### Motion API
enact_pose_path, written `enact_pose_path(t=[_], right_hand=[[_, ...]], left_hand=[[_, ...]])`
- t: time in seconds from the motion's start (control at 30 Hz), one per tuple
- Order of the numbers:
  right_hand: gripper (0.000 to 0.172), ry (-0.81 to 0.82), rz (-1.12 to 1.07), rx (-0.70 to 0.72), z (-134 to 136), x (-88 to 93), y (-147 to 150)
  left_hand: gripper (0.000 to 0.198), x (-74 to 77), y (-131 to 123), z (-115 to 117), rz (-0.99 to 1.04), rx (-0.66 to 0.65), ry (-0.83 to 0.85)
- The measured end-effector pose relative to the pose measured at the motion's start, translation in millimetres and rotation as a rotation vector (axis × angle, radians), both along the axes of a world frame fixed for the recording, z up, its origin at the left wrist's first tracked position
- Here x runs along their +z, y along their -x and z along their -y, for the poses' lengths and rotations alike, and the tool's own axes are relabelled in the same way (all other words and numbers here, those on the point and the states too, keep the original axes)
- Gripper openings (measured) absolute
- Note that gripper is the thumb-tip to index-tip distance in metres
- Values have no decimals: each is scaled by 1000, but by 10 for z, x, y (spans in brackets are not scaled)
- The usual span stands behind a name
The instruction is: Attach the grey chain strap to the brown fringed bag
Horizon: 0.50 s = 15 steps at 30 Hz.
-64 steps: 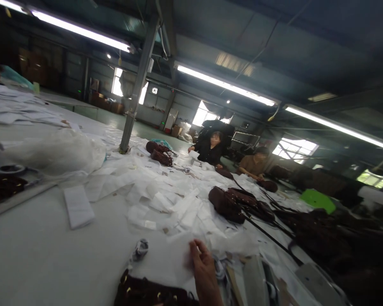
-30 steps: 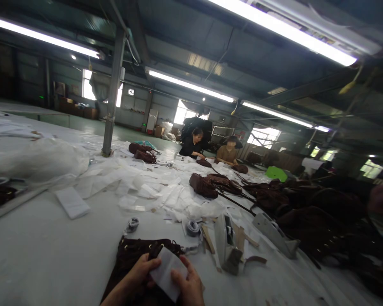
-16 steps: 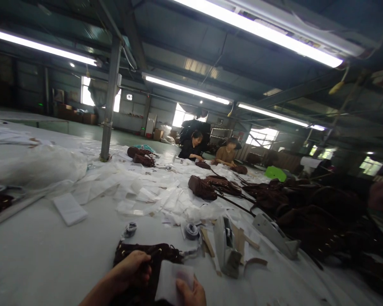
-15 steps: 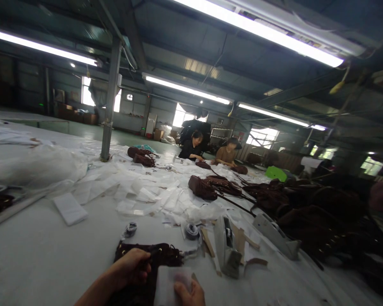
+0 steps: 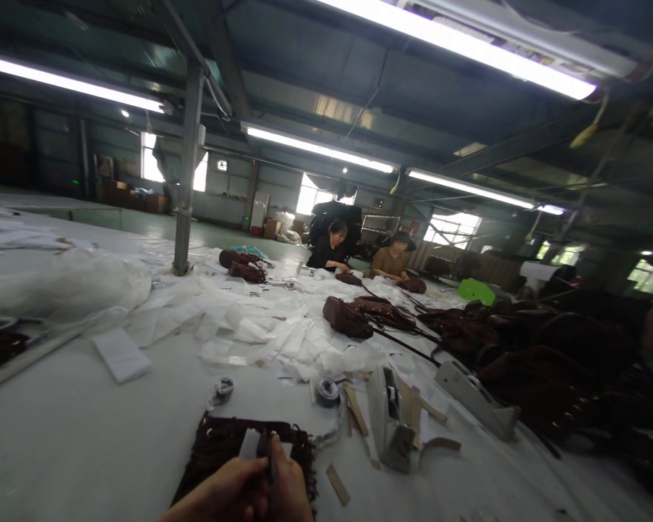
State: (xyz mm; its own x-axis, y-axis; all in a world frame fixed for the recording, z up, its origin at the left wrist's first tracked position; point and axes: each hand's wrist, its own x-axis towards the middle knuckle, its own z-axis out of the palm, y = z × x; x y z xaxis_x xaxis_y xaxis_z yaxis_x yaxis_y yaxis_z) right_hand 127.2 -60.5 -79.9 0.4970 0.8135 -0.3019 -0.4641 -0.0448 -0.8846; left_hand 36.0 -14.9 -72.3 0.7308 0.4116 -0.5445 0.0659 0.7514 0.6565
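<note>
A dark brown bag (image 5: 207, 453) with fringed edges and small metal eyelets lies flat on the white table in front of me. Over its middle, my left hand (image 5: 236, 486) and my right hand (image 5: 292, 484) are close together. Between them stands a dark brown strap (image 5: 266, 444), pinched by my left fingers. A folded white sheet (image 5: 249, 444) is behind the strap and shows on either side of it; my right hand is closed on it, its thumb pressed along the strap. My lower fingers are partly hidden. Just beyond the bag sit two wrapped rings (image 5: 327, 392).
A grey tape dispenser (image 5: 392, 420) stands right of the bag among tan strips, with another grey dispenser (image 5: 476, 399) beyond. Brown bags (image 5: 348, 317) pile up at right. Crumpled clear wrapping (image 5: 283, 326) spreads across the middle. Two people (image 5: 329, 246) sit at the far side.
My right hand has brought the white sheet up and left to the strap in my left hand. The hands now meet, and a tan strip shows where the right hand was.
</note>
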Motion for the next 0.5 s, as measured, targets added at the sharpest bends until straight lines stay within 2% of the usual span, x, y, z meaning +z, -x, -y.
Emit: enact_pose_path(t=[0.07,0.13,0.23,0.3,0.5], right_hand=[[42,-42,-50,9,4,-32,-13],[40,-70,-93,33,0,-87,-43],[42,-93,-152,79,-25,-199,-86],[44,-110,-176,97,-44,-275,-104],[46,-157,-159,162,-54,-404,-151]], left_hand=[[49,-62,31,5,-40,-42,-80],[56,-119,90,-57,-110,-38,-247],[63,-204,194,-198,-270,165,-572],[60,-250,231,-263,-319,271,-682],[33,-284,148,-278,-292,264,-876]])
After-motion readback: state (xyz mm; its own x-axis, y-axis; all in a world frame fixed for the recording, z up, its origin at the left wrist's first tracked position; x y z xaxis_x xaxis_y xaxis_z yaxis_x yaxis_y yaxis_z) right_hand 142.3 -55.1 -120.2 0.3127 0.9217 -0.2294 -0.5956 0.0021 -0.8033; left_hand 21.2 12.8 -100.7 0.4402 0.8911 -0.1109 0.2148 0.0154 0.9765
